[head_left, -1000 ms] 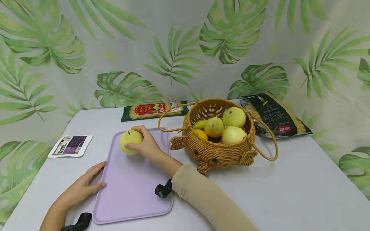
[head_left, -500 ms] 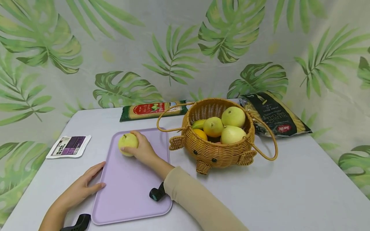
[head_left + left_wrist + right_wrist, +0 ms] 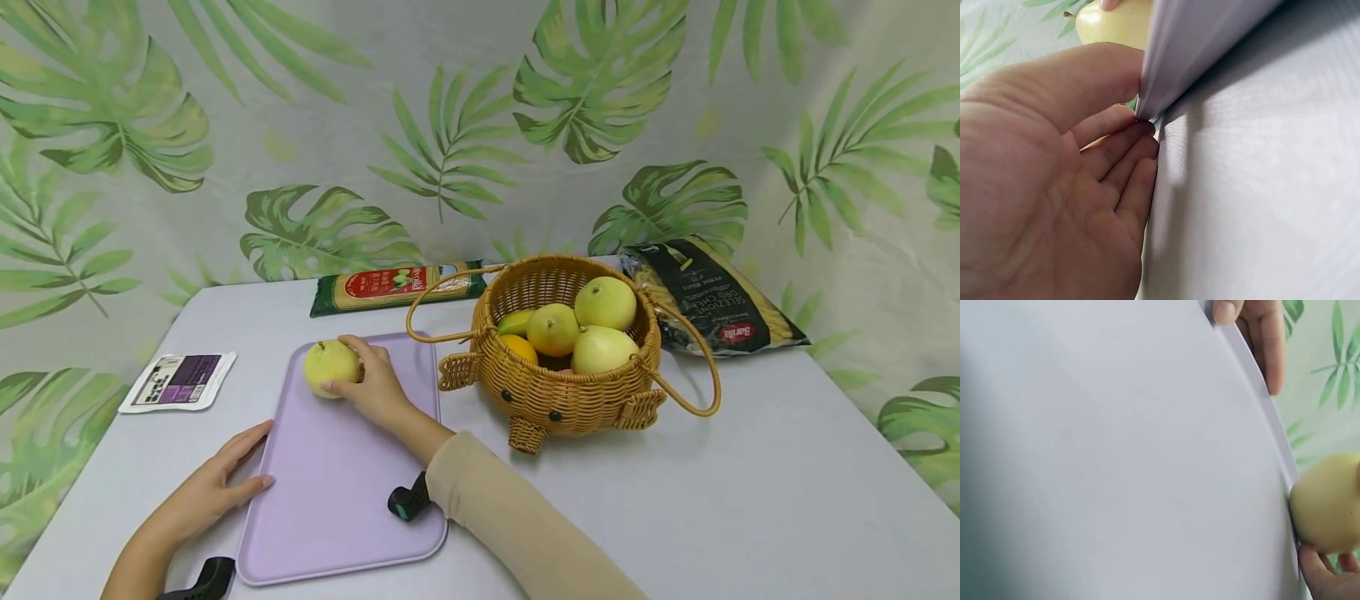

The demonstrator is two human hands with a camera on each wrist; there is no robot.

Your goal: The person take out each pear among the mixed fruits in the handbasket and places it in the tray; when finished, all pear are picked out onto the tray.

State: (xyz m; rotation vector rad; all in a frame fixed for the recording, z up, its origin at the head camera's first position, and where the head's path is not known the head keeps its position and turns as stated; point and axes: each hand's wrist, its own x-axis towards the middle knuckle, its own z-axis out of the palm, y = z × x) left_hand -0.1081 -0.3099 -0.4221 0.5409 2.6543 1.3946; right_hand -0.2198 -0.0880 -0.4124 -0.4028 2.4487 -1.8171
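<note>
A round yellow-green pear (image 3: pixel 332 369) with a short stem is at the far left corner of the lilac tray (image 3: pixel 330 508). My right hand (image 3: pixel 375 385) grips it from its right side, thumb toward me and fingers behind. In the right wrist view the pear (image 3: pixel 1329 503) appears to touch the tray surface. My left hand (image 3: pixel 213 492) rests at the tray's left edge. In the left wrist view the thumb of the left hand (image 3: pixel 1079 156) lies against the tray rim (image 3: pixel 1175 50), and its extended fingers touch the edge lower down.
Right of the tray stands a wicker basket (image 3: pixel 577 408) with pears, an orange and a green-yellow fruit. Behind lies a spaghetti pack (image 3: pixel 397 286); a black pasta bag (image 3: pixel 712 300) is at the back right. A white and purple packet (image 3: pixel 178 382) lies left of the tray.
My right hand and the pear have shifted slightly left over the tray, then a little farther back. The left hand stays at the tray's edge.
</note>
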